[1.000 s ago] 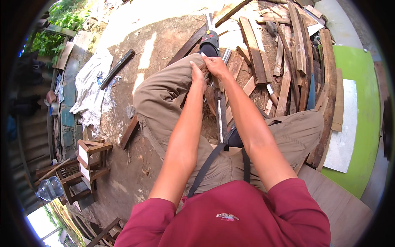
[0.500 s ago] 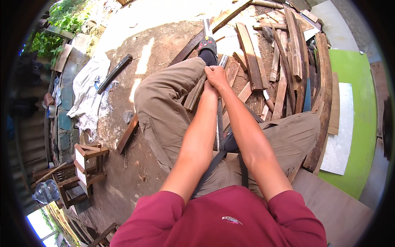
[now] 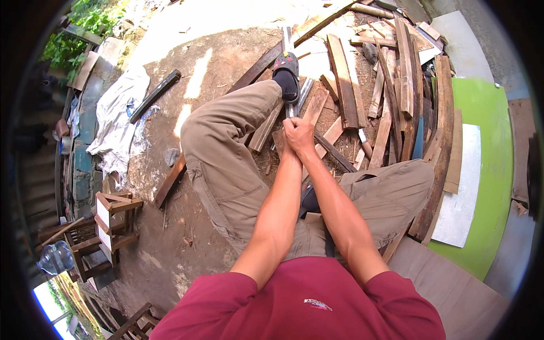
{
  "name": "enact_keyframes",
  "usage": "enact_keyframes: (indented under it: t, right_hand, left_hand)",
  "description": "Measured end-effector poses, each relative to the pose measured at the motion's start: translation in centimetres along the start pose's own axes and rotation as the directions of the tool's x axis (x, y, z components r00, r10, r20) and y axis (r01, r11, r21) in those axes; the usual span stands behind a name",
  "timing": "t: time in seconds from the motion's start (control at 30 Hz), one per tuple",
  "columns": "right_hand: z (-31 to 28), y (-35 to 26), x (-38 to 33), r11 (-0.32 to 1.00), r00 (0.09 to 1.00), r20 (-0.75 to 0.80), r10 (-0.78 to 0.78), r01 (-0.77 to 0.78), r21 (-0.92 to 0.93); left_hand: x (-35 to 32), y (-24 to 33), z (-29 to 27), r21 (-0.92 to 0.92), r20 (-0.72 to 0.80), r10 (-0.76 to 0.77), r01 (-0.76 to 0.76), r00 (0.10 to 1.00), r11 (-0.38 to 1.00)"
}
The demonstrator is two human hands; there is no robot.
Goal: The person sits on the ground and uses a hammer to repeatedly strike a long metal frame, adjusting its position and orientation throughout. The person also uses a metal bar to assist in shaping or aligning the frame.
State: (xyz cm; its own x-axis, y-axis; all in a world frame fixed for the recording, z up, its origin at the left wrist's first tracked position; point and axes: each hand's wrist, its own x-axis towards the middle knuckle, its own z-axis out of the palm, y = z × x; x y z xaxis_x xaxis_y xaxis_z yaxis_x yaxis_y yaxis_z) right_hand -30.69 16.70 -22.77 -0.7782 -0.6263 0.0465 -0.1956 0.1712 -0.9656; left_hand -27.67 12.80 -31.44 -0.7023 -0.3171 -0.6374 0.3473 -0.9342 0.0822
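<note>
My right hand [image 3: 300,135] is closed, knuckles up, over a narrow silver metal bar [image 3: 291,110]. Tucked against it and partly covered is my left hand [image 3: 287,141], also closed. Whatever the fingers grip, the bar or something on it, is hidden. A dark clog [image 3: 286,63] with red spots, on my foot, presses on the bar farther out. Its far end sticks out beyond the toe. Forearms cover the stretch of bar nearer my body. My legs in brown trousers [image 3: 226,141] are bent to either side.
Rough wooden planks [image 3: 405,73] lie heaped at right, beside a green panel [image 3: 481,170] and a white sheet [image 3: 460,187]. A white cloth [image 3: 119,119] and a dark beam [image 3: 156,96] lie left. A wooden stool-like frame [image 3: 110,232] and a clear plastic bottle [image 3: 55,258] stand lower left.
Both closed hands have moved toward my body along the metal bar, baring a stretch of it near the clog. Foot and bar have hardly moved.
</note>
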Motion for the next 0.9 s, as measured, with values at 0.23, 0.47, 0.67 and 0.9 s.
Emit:
enact_keyframes:
  t: [0.23, 0.47, 0.67, 0.9]
  right_hand:
    - [-3.7, 2.1, -10.2, 0.931, 0.935, -0.002, -0.355, 0.353, -0.088]
    - [-8.1, -1.5, -8.8, 0.973, 0.997, -0.075, -0.015, 0.031, 0.227]
    - [-12.5, -4.2, -9.9, 0.768, 0.988, -0.044, -0.148, 0.143, 0.624]
    - [-14.3, -3.5, -10.2, 0.776, 0.984, 0.017, -0.179, 0.13, 0.617]
  left_hand:
    - [-7.0, -8.6, -5.0, -0.075, 0.089, 0.008, -0.001, 0.996, 0.997]
    - [-8.7, -7.4, 0.2, 0.36, -0.141, 0.047, 0.007, 0.989, 0.933]
    - [-9.6, -1.5, -2.3, 0.829, -0.315, 0.119, 0.212, 0.942, 0.517]
    - [-7.3, -1.3, -4.2, 0.823, -0.271, 0.326, 0.042, 0.906, 0.566]
